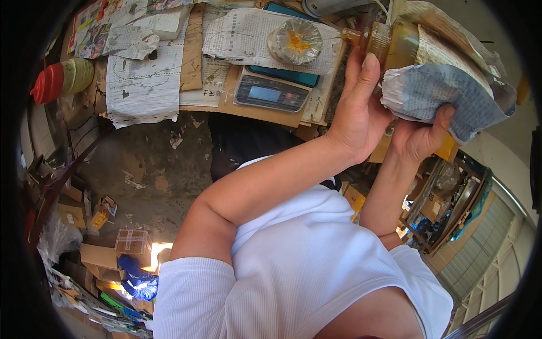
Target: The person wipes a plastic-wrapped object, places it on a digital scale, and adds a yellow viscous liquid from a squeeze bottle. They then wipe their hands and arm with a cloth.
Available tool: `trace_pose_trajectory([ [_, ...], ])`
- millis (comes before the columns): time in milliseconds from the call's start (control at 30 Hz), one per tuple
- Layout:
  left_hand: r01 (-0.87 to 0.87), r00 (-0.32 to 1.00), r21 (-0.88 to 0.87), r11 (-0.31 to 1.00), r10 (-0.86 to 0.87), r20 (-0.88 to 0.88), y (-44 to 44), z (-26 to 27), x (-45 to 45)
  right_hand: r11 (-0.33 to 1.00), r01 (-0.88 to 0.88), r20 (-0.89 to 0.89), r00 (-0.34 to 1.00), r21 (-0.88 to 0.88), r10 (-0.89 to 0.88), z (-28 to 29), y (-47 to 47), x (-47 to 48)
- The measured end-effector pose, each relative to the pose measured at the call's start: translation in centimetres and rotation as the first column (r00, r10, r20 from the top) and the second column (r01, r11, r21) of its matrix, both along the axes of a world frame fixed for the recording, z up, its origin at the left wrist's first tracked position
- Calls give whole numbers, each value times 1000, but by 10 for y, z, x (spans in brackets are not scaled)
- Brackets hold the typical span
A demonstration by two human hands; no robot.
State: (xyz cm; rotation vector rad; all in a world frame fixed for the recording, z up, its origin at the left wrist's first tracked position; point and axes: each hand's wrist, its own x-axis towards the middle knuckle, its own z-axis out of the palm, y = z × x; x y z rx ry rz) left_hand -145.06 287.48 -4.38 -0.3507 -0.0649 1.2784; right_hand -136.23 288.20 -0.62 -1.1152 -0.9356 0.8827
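An amber plastic squeeze bottle (402,44) with a ribbed collar is tilted toward the left, its body wrapped in newspaper (444,91). My left hand (360,101) grips it near the collar, thumb up along the side. Under the newspaper-covered body, my right hand (421,133) holds on, its thumb over the paper. The nozzle (350,37) points toward a round container (277,44) lined with clear plastic, where some orange substance (297,41) lies. That container rests on folded newspaper (241,34) over a digital scale (271,90) with a lit display.
A squeeze bottle with a red cap (51,82) lies at the table's left edge. Stained papers (142,89) and cardboard (191,51) cover the tabletop. A white cylindrical container (330,6) is at the back. Cardboard boxes (99,258) sit on the floor; a loaded rack (444,203) stands right.
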Motion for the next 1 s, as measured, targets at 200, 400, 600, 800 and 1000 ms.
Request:
trace_pose_trajectory([
  [200, -15, 999, 6, 1000, 15, -45, -1, 1, 1, 999, 28, 13, 1000, 18, -28, 0, 0, 3],
  [400, -5, 997, 40, 999, 8, -73, 0, 1, 2, 1000, 11, 9, 1000, 20, -11, 1, 0, 6],
  [600, -35, 996, 21, 999, 36, -76, 0, 4, 1, 1000, 18, -4, 1000, -1, -18, 1, 0, 6],
  [800, -67, 995, 27, 997, 69, -67, -2, 2, 2, 999, -24, -37, 999, -31, 23, -5, -4, 13],
  [1000, -56, 995, 20, 998, 57, -84, -3, 4, 0, 1000, -6, -45, 999, -12, 6, -6, -1, 11],
])
